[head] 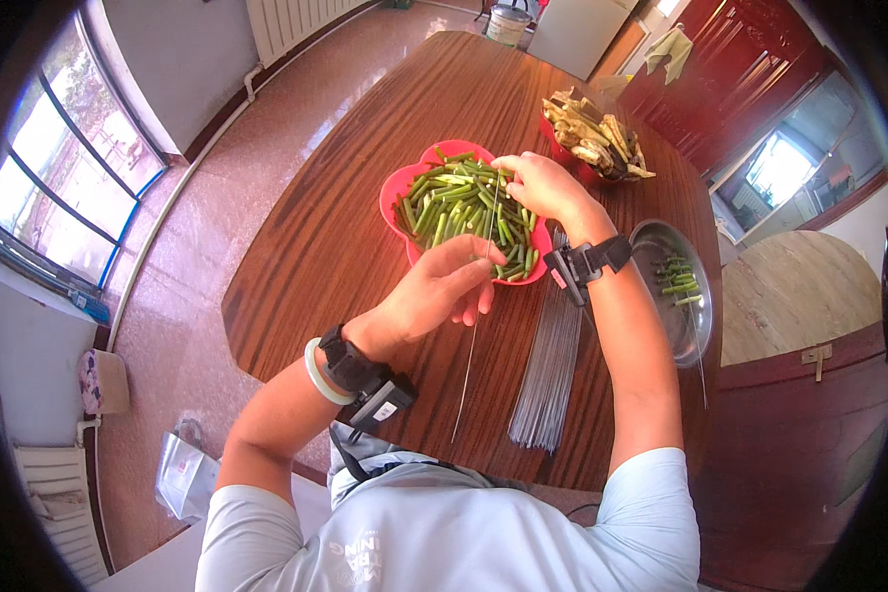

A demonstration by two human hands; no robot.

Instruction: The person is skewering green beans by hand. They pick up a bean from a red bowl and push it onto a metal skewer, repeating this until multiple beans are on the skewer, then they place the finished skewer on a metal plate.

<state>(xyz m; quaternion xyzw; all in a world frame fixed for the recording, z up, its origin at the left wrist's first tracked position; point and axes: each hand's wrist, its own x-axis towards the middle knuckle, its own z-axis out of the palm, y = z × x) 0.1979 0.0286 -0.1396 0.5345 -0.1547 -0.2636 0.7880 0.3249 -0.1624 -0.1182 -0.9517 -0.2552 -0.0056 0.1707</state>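
My left hand holds a thin metal skewer between thumb and forefinger, its long end slanting down toward the table's near edge. My right hand pinches the skewer near its far end, above a red flower-shaped bowl. Cut green stems, which look like garlic scapes, fill this bowl. Below my right wrist a bundle of metal skewers lies on the wooden table. To the right, an oval metal dish holds a skewer threaded with several green pieces, its bare end over the rim.
Behind my right hand stands a second red bowl heaped with yellowish-brown plant trimmings. A round marble-patterned surface is beyond the table's right edge. A clear plastic bag lies on the floor at the left.
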